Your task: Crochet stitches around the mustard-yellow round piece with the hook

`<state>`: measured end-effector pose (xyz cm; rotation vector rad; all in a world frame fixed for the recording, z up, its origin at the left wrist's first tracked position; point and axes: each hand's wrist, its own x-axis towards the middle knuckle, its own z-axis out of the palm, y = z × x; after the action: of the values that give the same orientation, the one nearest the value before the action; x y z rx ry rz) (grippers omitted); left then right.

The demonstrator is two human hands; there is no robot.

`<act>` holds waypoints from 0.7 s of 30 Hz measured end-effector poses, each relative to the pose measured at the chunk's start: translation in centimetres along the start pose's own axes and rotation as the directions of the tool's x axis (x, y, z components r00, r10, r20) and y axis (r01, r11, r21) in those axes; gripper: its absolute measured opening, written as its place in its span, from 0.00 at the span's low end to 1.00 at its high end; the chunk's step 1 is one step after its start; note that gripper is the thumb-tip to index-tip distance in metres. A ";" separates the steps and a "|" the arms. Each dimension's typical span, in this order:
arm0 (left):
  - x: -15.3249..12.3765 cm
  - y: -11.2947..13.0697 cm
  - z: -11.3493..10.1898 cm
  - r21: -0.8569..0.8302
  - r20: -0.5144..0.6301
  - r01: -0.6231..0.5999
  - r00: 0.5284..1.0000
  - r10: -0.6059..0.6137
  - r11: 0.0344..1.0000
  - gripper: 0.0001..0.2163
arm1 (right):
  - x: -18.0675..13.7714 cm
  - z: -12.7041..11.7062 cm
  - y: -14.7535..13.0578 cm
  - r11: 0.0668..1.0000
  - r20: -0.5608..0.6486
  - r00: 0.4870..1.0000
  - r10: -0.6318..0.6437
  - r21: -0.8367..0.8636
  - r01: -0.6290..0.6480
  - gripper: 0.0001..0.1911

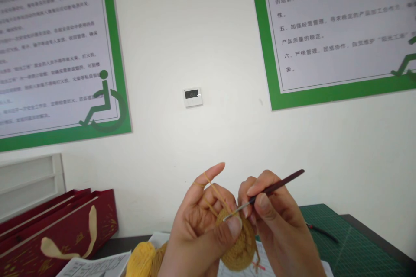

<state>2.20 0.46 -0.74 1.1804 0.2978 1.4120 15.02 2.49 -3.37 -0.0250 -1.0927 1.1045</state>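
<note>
My left hand [198, 220] pinches a round mustard-yellow crochet piece [238, 249] between thumb and fingers, with the yellow yarn strand [214, 190] looped over its raised index finger. My right hand [279, 220] holds a dark crochet hook [276, 187] like a pen, its metal tip at the top edge of the crochet piece beside my left thumb. A ball of yellow yarn [143, 259] lies on the table below my left hand.
A green cutting mat [351, 246] covers the table at right, with a dark thin tool [321, 231] on it. Red gift bags [55, 233] stand at left by a white radiator. Printed papers [97, 266] lie near the yarn. Wall posters and a thermostat [193, 97] hang ahead.
</note>
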 end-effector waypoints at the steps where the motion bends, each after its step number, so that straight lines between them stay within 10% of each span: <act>1: 0.0 0.0 -0.1 -0.008 0.014 0.010 1.000 -0.010 1.000 0.29 | 0.0 -0.1 0.0 1.000 0.011 1.000 0.000 0.001 0.000 0.09; 21: 0.3 0.1 -0.3 0.018 0.208 0.163 0.964 -0.163 0.986 0.36 | 0.3 -1.0 -0.8 0.999 0.122 0.992 0.045 0.020 -0.047 0.13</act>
<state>2.01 0.78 -0.69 1.2646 0.2418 1.1345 16.28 2.74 -3.29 0.0352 -1.1933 1.1719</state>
